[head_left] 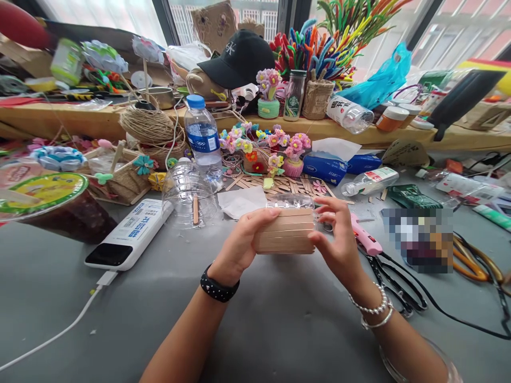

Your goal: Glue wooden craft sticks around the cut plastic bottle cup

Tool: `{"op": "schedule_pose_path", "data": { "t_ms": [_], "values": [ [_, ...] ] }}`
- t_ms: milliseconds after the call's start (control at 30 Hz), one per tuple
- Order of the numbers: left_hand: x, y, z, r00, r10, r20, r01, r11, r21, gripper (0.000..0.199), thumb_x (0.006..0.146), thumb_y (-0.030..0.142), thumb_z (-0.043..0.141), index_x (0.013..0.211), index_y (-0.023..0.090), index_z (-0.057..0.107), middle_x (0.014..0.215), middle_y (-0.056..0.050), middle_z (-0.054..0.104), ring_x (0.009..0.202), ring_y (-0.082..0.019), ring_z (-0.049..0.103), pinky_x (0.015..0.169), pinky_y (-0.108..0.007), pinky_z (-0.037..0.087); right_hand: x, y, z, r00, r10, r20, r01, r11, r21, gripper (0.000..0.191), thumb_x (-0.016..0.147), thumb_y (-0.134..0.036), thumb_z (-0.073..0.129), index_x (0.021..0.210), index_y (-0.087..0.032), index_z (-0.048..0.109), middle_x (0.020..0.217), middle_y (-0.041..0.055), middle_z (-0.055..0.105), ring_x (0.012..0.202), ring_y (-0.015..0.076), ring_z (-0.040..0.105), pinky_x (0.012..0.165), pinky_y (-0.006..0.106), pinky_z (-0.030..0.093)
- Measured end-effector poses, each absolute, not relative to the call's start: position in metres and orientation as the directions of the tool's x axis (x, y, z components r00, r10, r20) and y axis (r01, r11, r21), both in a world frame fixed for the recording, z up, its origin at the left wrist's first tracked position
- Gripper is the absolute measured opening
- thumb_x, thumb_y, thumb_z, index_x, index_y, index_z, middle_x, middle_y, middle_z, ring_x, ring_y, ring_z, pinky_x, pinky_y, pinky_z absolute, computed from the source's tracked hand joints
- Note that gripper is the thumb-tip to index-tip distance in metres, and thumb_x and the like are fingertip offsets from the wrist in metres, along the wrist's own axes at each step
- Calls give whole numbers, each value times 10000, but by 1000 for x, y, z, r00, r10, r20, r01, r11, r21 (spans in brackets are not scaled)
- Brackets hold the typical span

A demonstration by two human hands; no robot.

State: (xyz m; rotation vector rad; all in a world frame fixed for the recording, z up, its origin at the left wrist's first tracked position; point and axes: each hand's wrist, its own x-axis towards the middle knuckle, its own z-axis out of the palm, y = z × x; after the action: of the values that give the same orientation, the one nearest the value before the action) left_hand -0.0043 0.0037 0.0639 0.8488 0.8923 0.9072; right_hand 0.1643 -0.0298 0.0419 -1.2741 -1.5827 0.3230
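Currently, the wooden-stick panel (284,234) extends rightward from the left hand (237,242), whose fingers grip it. Its other end sits beside the right hand (340,243), fingers parted and curved; contact is unclear.

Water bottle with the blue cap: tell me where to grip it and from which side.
Best, I'd judge, to take the water bottle just below its blue cap, coming from above. It stands upright and its shoulder narrows there, while the clear plastic container in front crowds its lower part and the twine sits close on the left.
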Motion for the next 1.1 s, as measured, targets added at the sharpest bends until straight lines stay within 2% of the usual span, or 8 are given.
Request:
{"op": "schedule_pose_path", "data": {
  "t_ms": [100, 200, 500, 1100],
  "values": [
    [-4, 4, 62, 332, 893, -305, -314, 409, 857, 222, 639, 360, 647, 725, 155, 651, 699, -5, 629, 635, -127, 535, 572, -227, 365, 165, -30, 44, -69, 782, 619, 625, 518, -584, 705, 626, -614, 557, 1209, -261, 376, 1275, 98, 366, 1167, 268, 357, 908, 465, 365],
    [-3, 4, 62, 329, 885, -330, -354, 440, 825, 238, 630, 355, 656, 745, 147, 649, 717, -14, 637, 639, -133, 544, 584, -236, 379, 163, -30, 45, -152, 765, 626, 639, 559, -528, 751, 614, -597, 584, 1245, -267, 343, 1319, 97, 337, 1227, 285, 301, 984, 512, 277],
    [0, 3, 64, 338, 868, -364, -394, 482, 783, 214, 620, 340, 662, 716, 152, 627, 665, 7, 608, 586, -114, 525, 547, -229, 367, 158, -29, 41, -116, 788, 605, 594, 543, -593, 616, 673, -448, 605, 1210, -284, 351, 1339, 80, 310, 1255, 265, 270, 993, 502, 286],
    [0, 5, 63, 321, 896, -307, -424, 426, 800, 155, 616, 295, 668, 684, 159, 638, 662, 23, 615, 584, -94, 527, 544, -208, 374, 153, -32, 40, -103, 781, 616, 653, 521, -550, 547, 691, -429, 602, 1169, -280, 382, 1358, 75, 281, 1261, 252, 263, 1017, 484, 269]
  ]
}}
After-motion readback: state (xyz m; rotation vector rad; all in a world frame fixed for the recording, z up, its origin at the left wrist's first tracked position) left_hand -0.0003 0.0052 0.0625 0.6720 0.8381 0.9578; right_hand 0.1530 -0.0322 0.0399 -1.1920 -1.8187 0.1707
